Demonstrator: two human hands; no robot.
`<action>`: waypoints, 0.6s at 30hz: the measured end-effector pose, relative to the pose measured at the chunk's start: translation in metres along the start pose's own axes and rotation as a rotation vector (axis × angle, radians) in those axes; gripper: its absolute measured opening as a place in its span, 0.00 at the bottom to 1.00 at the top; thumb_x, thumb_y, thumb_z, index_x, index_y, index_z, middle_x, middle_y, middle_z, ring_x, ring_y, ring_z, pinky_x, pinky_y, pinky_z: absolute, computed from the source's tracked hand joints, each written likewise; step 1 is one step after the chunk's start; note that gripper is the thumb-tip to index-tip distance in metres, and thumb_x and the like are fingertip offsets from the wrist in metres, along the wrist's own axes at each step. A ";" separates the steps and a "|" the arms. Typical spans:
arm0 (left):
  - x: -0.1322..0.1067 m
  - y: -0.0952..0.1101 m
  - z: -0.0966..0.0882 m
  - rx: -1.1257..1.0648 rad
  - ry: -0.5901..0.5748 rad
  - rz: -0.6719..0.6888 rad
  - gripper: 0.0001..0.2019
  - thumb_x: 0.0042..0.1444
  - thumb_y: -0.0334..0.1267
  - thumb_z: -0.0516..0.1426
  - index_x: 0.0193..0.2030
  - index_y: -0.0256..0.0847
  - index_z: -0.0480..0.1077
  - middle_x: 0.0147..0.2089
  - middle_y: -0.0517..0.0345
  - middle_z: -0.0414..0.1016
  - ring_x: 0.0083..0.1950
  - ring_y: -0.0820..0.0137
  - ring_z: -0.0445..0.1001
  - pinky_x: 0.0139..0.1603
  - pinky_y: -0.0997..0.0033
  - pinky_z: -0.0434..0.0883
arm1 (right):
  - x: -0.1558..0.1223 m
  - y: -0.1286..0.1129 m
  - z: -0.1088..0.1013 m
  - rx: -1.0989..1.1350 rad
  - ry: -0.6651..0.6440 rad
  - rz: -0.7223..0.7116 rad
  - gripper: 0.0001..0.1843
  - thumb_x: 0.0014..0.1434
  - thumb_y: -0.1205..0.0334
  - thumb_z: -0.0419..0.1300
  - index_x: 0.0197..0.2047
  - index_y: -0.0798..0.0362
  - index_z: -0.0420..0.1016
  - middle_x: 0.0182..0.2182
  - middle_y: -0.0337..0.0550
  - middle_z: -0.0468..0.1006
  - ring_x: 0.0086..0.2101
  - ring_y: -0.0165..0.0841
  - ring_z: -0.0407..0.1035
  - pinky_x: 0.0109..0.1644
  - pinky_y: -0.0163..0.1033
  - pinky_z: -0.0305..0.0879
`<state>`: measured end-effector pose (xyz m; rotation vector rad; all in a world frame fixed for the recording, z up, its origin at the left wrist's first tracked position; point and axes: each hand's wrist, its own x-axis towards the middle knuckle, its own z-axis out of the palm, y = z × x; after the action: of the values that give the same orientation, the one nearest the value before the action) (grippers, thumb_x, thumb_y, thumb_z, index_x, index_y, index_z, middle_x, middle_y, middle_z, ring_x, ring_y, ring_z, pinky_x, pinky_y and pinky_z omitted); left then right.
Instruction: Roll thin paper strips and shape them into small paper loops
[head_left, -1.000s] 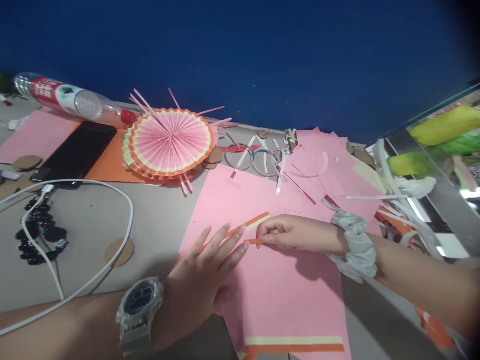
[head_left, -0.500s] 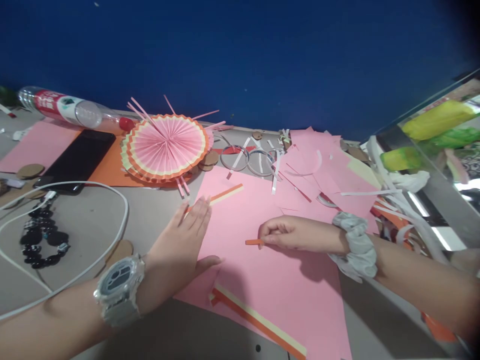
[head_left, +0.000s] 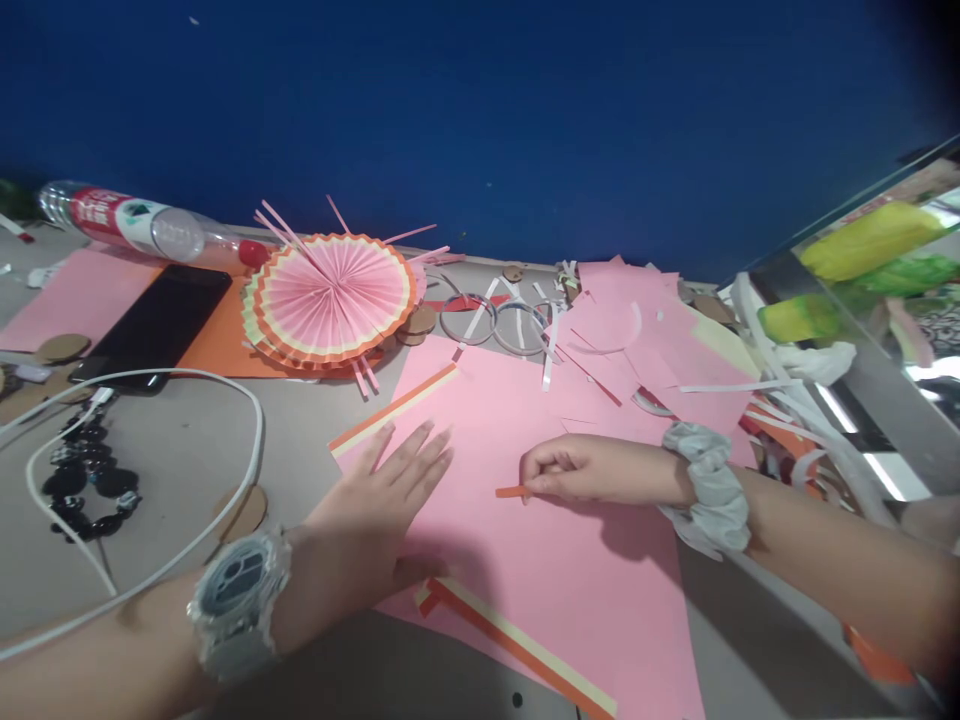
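Observation:
A large pink paper sheet (head_left: 600, 580) lies on the grey table. My left hand (head_left: 390, 480) rests on its left part, fingers spread, holding nothing. Just beyond those fingertips an orange and cream paper strip (head_left: 394, 408) runs slantwise along the sheet's upper left. Over the middle of the sheet, my right hand (head_left: 555, 468) pinches a short orange paper strip (head_left: 510, 492) between thumb and finger. Nearer to me, a longer orange and cream strip (head_left: 525, 645) lies along the lower edge, folded over at its left end.
A pleated pink paper rosette (head_left: 337, 295) stands behind my left hand. Left of it are a phone (head_left: 157, 320), a plastic bottle (head_left: 135, 220), a white cable (head_left: 259, 430) and black beads (head_left: 90, 480). Tape rings (head_left: 469, 318) and pink scraps (head_left: 637, 320) lie at the back.
My left hand has slid toward me and right, off the upper orange and cream strip, which now shows whole and lies farther left. My right hand has hardly moved, still pinching the short strip.

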<state>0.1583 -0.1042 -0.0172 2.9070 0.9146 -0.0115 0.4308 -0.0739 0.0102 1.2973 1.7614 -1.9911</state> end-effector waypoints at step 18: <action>-0.017 0.028 -0.004 0.183 -0.026 -0.209 0.48 0.45 0.64 0.53 0.63 0.23 0.53 0.67 0.34 0.40 0.67 0.49 0.39 0.64 0.46 0.40 | -0.004 -0.001 0.005 -0.370 -0.080 -0.027 0.12 0.58 0.57 0.51 0.36 0.54 0.72 0.22 0.34 0.65 0.23 0.23 0.55 0.27 0.30 0.52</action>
<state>0.1600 -0.1365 -0.0102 2.9490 1.2714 -0.1561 0.4305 -0.0800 0.0134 1.0637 1.9946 -1.6003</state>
